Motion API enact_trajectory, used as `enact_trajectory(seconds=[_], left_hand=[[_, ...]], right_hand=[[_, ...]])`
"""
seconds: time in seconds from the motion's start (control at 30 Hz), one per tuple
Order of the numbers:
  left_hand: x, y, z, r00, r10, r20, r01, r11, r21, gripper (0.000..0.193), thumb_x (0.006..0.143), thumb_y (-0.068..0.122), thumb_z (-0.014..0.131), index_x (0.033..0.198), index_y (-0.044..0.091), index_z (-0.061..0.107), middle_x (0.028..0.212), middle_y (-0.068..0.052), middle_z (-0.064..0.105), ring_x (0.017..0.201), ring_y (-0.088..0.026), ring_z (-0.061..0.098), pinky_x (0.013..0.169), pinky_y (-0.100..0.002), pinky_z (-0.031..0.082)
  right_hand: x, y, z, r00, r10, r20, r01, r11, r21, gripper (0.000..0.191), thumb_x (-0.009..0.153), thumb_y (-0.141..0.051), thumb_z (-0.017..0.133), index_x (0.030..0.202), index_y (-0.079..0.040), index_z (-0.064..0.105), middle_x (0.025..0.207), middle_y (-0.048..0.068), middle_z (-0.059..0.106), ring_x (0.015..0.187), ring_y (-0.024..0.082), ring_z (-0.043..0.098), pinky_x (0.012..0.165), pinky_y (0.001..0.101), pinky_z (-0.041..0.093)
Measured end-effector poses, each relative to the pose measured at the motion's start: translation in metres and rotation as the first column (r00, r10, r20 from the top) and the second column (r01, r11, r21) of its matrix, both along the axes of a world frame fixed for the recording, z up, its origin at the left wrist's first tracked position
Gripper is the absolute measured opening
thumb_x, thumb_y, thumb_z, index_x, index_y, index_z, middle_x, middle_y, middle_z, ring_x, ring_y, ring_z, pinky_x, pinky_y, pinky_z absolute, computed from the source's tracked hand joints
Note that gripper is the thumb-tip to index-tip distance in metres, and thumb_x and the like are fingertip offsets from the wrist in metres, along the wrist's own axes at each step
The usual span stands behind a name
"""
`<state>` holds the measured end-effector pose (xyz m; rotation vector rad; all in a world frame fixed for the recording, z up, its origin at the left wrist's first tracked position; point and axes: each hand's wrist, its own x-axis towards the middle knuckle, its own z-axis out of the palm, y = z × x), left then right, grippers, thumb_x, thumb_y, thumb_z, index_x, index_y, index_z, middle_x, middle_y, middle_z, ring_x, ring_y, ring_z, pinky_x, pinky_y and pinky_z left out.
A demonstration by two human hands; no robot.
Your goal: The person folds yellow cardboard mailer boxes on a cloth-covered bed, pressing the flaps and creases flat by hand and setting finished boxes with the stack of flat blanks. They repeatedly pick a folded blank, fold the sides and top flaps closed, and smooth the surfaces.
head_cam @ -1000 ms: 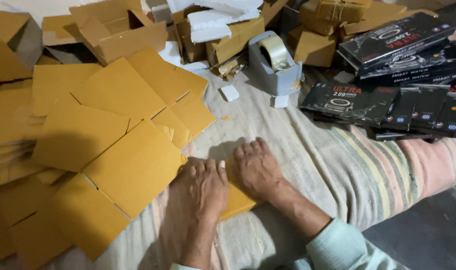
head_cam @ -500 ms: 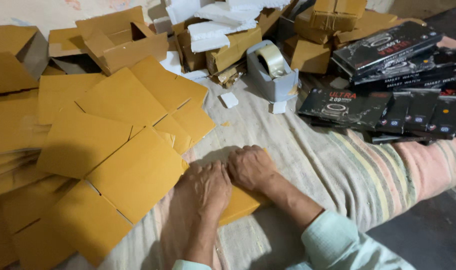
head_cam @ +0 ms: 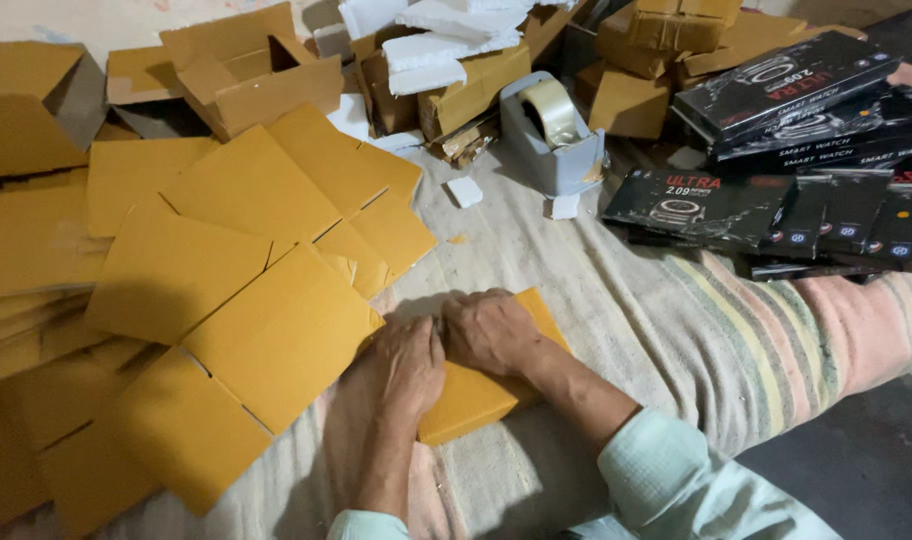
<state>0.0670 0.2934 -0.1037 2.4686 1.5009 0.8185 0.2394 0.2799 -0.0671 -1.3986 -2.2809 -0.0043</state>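
**Both hands pressed on a folded cardboard piece**

A striped cloth (head_cam: 676,330) covers the surface where the work lies, pale with green, yellow and pink bands at the right. Nearest, the left hand (head_cam: 408,365) and the right hand (head_cam: 491,330) lie side by side, palms down, on a small folded yellow cardboard piece (head_cam: 471,400). Neither grip closes around it: the fingers are flat and pressing, and the cardboard sticks out beneath them toward the person and past the right knuckles. Just left of the hands lie flat cardboard blanks (head_cam: 266,330), overlapping in a loose pile. Farther off stands a grey tape dispenser (head_cam: 556,140) with a clear roll. To its right are stacked black product boxes (head_cam: 776,200). At the far edge sit assembled brown cartons (head_cam: 256,80) and white foam pieces (head_cam: 446,45).
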Motion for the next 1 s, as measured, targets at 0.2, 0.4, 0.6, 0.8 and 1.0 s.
enact_trajectory(seconds=[0.2,0.4,0.6,0.8,1.0], left_hand=[[0.001,-0.022,0.036,0.994,0.108,0.008,-0.107,0.991,-0.082,0.034,0.103,0.031,0.046,0.103,0.004,0.067,0.102,-0.021,0.066,0.103,-0.041,0.058,0.092,-0.053,0.045],[0.028,-0.068,0.063,0.954,0.295,-0.06,-0.3,0.946,-0.127,0.055,0.098,0.04,0.046,0.142,0.007,0.052,0.147,-0.024,0.044,0.132,-0.042,0.041,0.098,-0.053,0.043],[0.028,-0.074,0.053,0.955,0.256,-0.149,-0.281,0.943,-0.179,0.057,0.104,0.04,0.04,0.156,0.016,0.038,0.162,-0.02,0.025,0.149,-0.045,0.02,0.114,-0.057,0.031],[-0.008,-0.073,0.051,0.921,0.337,-0.195,-0.378,0.896,-0.235,0.059,0.102,0.042,0.034,0.159,0.027,0.03,0.169,-0.022,0.008,0.153,-0.042,0.003,0.117,-0.056,0.022],[0.026,-0.07,0.05,0.888,0.301,-0.349,-0.388,0.896,-0.215,0.062,0.103,0.042,0.032,0.161,0.023,0.029,0.17,-0.016,0.014,0.155,-0.039,0.004,0.122,-0.06,0.011]], right_hand=[[0.021,-0.012,0.016,0.932,-0.27,0.242,0.277,0.961,0.002,0.025,0.095,-0.031,0.056,0.091,-0.01,0.069,0.092,0.011,0.069,0.09,0.032,0.066,0.08,0.0501,0.051],[0.005,-0.051,0.042,0.873,-0.451,0.185,0.478,0.868,-0.137,0.057,0.096,-0.049,0.05,0.129,-0.002,0.059,0.132,0.026,0.053,0.124,0.044,0.047,0.096,0.055,0.043],[0.006,-0.059,0.025,0.91,-0.383,0.156,0.396,0.916,-0.061,0.067,0.097,-0.046,0.042,0.153,-0.011,0.039,0.158,0.029,0.028,0.149,0.051,0.019,0.113,0.0678,0.019],[0.058,-0.066,0.017,0.836,-0.526,0.154,0.536,0.844,-0.027,0.062,0.102,-0.046,0.037,0.155,-0.013,0.039,0.159,0.031,0.025,0.148,0.051,0.017,0.115,0.067,0.015],[0.006,-0.056,0.017,0.858,-0.403,0.317,0.445,0.893,-0.071,0.068,0.099,-0.047,0.033,0.157,-0.01,0.032,0.164,0.028,0.018,0.153,0.049,0.011,0.117,0.0697,0.006]])
